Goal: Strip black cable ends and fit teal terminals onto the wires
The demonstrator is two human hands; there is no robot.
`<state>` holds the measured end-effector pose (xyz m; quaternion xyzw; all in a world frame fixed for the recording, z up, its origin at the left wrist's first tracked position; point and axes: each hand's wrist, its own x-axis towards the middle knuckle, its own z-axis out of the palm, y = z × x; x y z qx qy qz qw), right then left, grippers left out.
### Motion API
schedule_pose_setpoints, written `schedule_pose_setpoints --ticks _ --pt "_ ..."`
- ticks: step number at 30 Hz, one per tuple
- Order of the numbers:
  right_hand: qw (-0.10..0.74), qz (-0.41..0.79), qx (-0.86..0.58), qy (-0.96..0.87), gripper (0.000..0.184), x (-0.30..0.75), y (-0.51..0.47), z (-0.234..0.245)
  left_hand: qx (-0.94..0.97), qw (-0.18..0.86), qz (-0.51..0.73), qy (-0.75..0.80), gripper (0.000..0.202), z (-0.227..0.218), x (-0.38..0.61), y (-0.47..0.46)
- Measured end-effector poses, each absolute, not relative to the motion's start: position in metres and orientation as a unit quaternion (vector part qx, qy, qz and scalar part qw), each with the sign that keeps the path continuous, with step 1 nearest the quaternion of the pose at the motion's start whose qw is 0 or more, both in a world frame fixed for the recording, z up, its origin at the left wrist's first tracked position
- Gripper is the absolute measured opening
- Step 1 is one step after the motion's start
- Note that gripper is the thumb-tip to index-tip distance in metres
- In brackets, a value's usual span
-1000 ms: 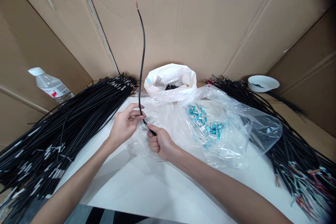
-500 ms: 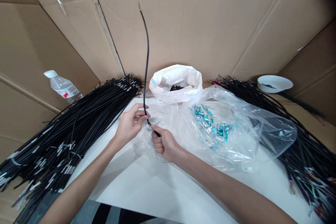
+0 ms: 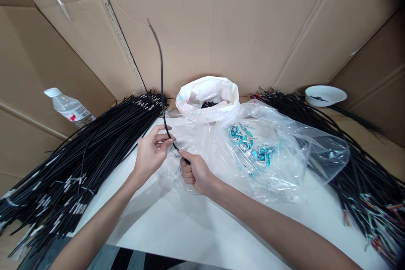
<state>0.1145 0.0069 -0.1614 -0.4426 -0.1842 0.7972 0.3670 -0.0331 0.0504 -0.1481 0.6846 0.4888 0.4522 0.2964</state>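
A single black cable (image 3: 162, 71) rises in a curve from between my hands, its far tip bare and blurred against the cardboard. My left hand (image 3: 153, 147) pinches it between thumb and fingers partway along. Just below and to the right, my right hand (image 3: 196, 172) is closed around the lower end, thumb on top; what lies inside the fist is hidden. Under both hands spreads a clear plastic bag (image 3: 215, 143). Small turquoise-and-silver pieces (image 3: 264, 154) lie in its right part.
Black cables (image 3: 104, 135) are heaped at the left beside a water bottle (image 3: 70, 107). Another cable bundle (image 3: 316, 135) with coloured wire ends lies right, near a white bowl (image 3: 325, 95). A white bag (image 3: 207, 93) holding black pieces stands at the back. Cardboard walls (image 3: 240, 29) enclose the white table (image 3: 158, 228).
The cable's upper part has swung left and its tip sits lower. Both hands keep hold and have come slightly closer to each other. The whole view has shifted a little.
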Motion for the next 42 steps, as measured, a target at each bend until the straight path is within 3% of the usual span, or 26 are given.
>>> schedule_pose_setpoints --ticks 5,11,17,30,42 --pt "0.373 0.786 -0.448 -0.207 0.054 0.115 0.006 -0.161 0.649 0.318 0.478 0.499 0.041 -0.147 -0.032 0.048" --pt "0.309 0.84 -0.395 -0.205 0.051 0.128 0.013 -0.162 0.678 0.328 0.447 0.482 0.042 -0.146 -0.038 0.053" --pt "0.301 0.845 -0.4 -0.186 0.052 0.132 0.014 -0.161 0.678 0.326 0.462 0.47 0.042 -0.148 -0.038 0.054" --pt "0.377 0.805 -0.422 -0.175 0.046 0.13 0.011 -0.168 0.668 0.33 0.484 0.46 0.044 -0.152 -0.038 0.054" --pt "0.355 0.81 -0.422 -0.201 0.046 0.127 0.009 -0.164 0.694 0.306 0.476 0.445 0.037 -0.154 -0.038 0.05"
